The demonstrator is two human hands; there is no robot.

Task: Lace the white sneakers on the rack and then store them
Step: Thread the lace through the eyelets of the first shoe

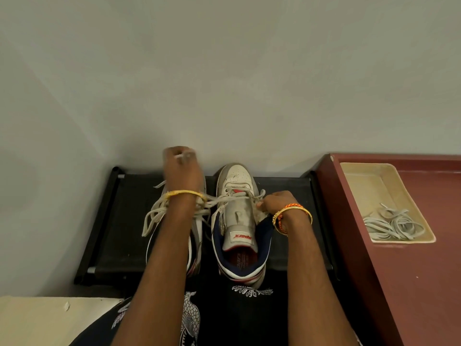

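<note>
Centrally, two white sneakers sit side by side on the black rack (119,221), toes toward twelve o'clock; the right sneaker (239,216) is partly laced, its tongue showing; the left sneaker (197,228) lies mostly hidden under the forearm; the left hand (182,168), raised at eleven o'clock above the toes, pinches a lace end (183,156) between curled fingers; the right hand (277,202) pinches the right sneaker's eyelet edge at three o'clock of the tongue; loose lace loops (154,216) trail at nine o'clock; a cream tray (359,176) at three o'clock holds spare laces (391,224) on a maroon surface (424,270).
</note>
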